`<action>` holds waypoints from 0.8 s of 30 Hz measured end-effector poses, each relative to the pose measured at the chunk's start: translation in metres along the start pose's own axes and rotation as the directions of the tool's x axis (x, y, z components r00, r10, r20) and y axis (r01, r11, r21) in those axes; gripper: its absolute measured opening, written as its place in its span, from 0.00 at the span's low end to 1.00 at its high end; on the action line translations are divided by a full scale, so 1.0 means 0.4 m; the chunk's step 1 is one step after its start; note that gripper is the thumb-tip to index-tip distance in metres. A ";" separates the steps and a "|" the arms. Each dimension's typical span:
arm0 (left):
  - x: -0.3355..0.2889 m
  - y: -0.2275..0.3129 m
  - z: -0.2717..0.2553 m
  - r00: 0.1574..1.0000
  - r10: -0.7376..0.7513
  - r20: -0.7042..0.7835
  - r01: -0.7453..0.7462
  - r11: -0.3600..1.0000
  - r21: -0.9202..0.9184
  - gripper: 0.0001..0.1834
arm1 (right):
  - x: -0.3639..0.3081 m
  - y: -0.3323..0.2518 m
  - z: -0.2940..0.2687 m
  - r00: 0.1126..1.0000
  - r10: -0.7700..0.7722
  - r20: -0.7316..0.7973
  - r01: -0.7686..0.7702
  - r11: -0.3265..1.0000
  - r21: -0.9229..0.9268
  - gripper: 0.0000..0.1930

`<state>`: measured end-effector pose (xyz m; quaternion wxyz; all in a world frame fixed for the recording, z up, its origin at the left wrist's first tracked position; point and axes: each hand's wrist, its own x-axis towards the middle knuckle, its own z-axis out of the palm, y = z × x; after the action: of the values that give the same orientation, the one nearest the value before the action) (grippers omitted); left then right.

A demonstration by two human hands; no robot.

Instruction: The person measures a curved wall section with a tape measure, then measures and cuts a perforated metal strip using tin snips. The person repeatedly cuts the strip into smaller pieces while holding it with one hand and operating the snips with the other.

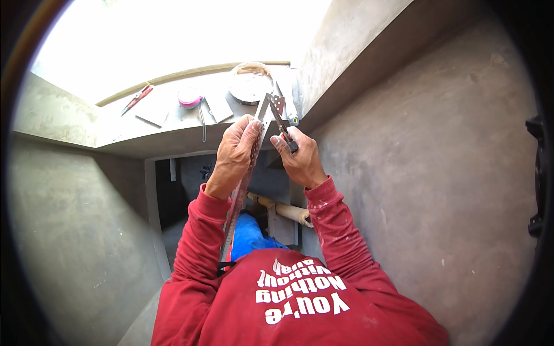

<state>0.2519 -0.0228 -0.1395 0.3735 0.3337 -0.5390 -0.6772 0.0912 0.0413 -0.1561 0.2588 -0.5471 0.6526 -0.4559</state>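
Left hand: grip closed around upper part of perforated metal strip, thumb side up, just below the ledge
Right hand: grip clamped on dark-handled snips, blades at the strip's top end
Strip, place: upright between both hands, centre of scene, lower end running down near the red sleeve
Strip, handling: judged light, thin, springy along its length; cut edges probably sharp; best held by the flat faces close to the cut, as now, to stop flexing
Ledge, far: red-handled pliers at left, pink tape roll middle, round bowl right
Below: bamboo pole, blue sheet
Walls: bare grey plaster, left and right
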 end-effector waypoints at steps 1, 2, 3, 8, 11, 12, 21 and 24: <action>-0.001 -0.001 -0.001 1.000 -0.023 0.006 0.023 0.999 -0.024 0.17 | 0.002 0.004 -0.004 1.000 0.001 0.007 -0.001 1.000 -0.016 0.18; 0.001 -0.002 -0.002 1.000 -0.010 0.018 0.010 1.000 -0.014 0.16 | 0.002 0.006 -0.005 1.000 0.002 0.012 -0.001 1.000 -0.022 0.18; 0.002 -0.003 -0.004 1.000 0.004 0.031 -0.004 1.000 -0.004 0.16 | 0.002 0.008 -0.006 1.000 0.001 0.011 -0.001 1.000 -0.030 0.18; 0.001 -0.004 -0.003 0.999 -0.015 0.039 0.015 1.000 -0.003 0.15 | 0.000 0.012 0.000 1.000 0.006 -0.013 -0.007 0.999 -0.048 0.17; -0.003 -0.001 0.001 0.999 -0.033 0.043 0.035 0.999 -0.035 0.15 | -0.002 0.010 0.002 1.000 0.019 -0.023 -0.019 1.000 -0.019 0.17; -0.004 0.001 0.002 0.998 -0.041 0.044 0.043 0.998 -0.046 0.14 | -0.002 0.010 0.000 1.000 0.019 -0.016 -0.020 0.999 -0.025 0.17; -0.015 0.003 0.007 0.995 -0.097 0.026 0.099 0.988 -0.121 0.17 | 0.000 0.010 -0.011 1.000 0.018 0.001 -0.018 1.000 0.002 0.17; -0.016 -0.005 0.009 0.999 -0.035 0.005 0.035 0.998 -0.054 0.16 | 0.000 0.013 -0.014 1.000 0.002 0.013 -0.002 1.000 0.002 0.17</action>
<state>0.2516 -0.0151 -0.1405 0.3694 0.3317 -0.5151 -0.6987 0.0841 0.0430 -0.1585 0.2641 -0.5492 0.6508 -0.4528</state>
